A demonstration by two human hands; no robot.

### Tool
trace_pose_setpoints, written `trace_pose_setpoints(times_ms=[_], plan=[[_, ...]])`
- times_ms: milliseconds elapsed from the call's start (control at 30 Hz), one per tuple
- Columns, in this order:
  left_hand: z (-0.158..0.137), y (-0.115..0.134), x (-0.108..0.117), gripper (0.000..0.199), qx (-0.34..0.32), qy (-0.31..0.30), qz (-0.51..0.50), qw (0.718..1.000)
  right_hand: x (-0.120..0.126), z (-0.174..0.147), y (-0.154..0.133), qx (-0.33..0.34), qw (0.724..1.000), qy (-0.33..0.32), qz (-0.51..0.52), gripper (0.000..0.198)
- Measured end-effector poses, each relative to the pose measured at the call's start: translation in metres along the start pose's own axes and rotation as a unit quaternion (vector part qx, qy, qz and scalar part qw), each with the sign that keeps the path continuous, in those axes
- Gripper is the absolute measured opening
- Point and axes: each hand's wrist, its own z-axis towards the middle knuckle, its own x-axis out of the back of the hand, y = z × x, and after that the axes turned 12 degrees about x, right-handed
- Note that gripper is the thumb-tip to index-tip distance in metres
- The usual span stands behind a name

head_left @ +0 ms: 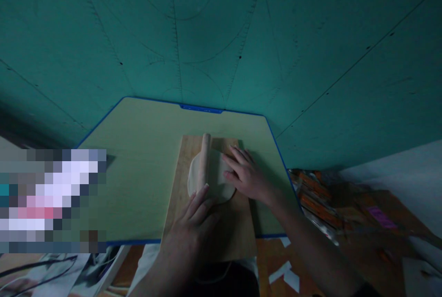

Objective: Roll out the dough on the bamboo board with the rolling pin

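A pale wooden rolling pin (205,159) lies lengthwise across a flat, rounded sheet of dough (221,191) on a wooden board (238,241). My left hand (195,216) is closed over the pin's near end, which its fingers partly hide. On the dough's right side, my right hand (243,172) rests with its fingers spread, the fingertips touching the sheet and the board near its edge. The dough spreads out to both sides of the pin.
Beneath the board is a pale tabletop (138,159) with a blue rim, against a green wall (214,34). Orange packages (314,191) lie at the right. White paper scraps (286,276) are on the floor, and cables (41,264) run at lower left. A blurred patch covers the left.
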Motion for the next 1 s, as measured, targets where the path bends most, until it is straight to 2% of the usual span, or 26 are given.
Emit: trace_pose_setpoints(times_ms=[167,300,367,433,533,600,700,833,933,1000], plan=[[-0.001,-0.001,0.002,0.049,-0.003,-0.014,-0.001,1.000,0.004,-0.001,0.005,0.001,1.000,-0.009,-0.015,0.050],[0.005,0.007,0.005,0.045,-0.014,-0.018,0.014,1.000,0.011,-0.008,0.012,-0.035,0.999,0.025,0.020,0.045],[0.013,0.016,0.005,0.042,-0.027,-0.027,0.007,0.999,0.011,-0.004,0.005,-0.051,0.996,0.055,0.055,0.048],[0.023,0.027,0.005,0.039,-0.042,-0.032,-0.032,0.998,0.008,0.009,-0.009,-0.040,0.993,0.075,0.080,0.052],[0.037,0.039,0.005,0.022,-0.052,-0.040,-0.103,0.993,0.002,0.037,-0.025,-0.004,0.996,0.044,0.084,0.058],[0.043,0.043,0.003,0.014,-0.052,-0.029,-0.112,0.992,-0.001,0.053,-0.023,0.005,0.997,0.002,0.077,0.061],[0.049,0.049,-0.003,0.015,-0.044,0.000,-0.071,0.996,-0.005,0.057,0.000,0.007,0.996,-0.041,0.082,0.060],[0.052,0.054,-0.013,0.015,-0.083,0.006,0.008,0.997,-0.009,0.046,0.032,-0.011,0.995,-0.030,0.090,0.060],[0.044,0.047,-0.015,0.020,-0.096,0.004,0.040,0.995,-0.010,0.056,0.028,-0.005,0.997,-0.028,0.074,0.061],[0.033,0.035,-0.012,0.036,-0.069,0.011,0.048,0.996,-0.012,0.074,0.015,0.013,0.997,-0.040,0.065,0.059]])
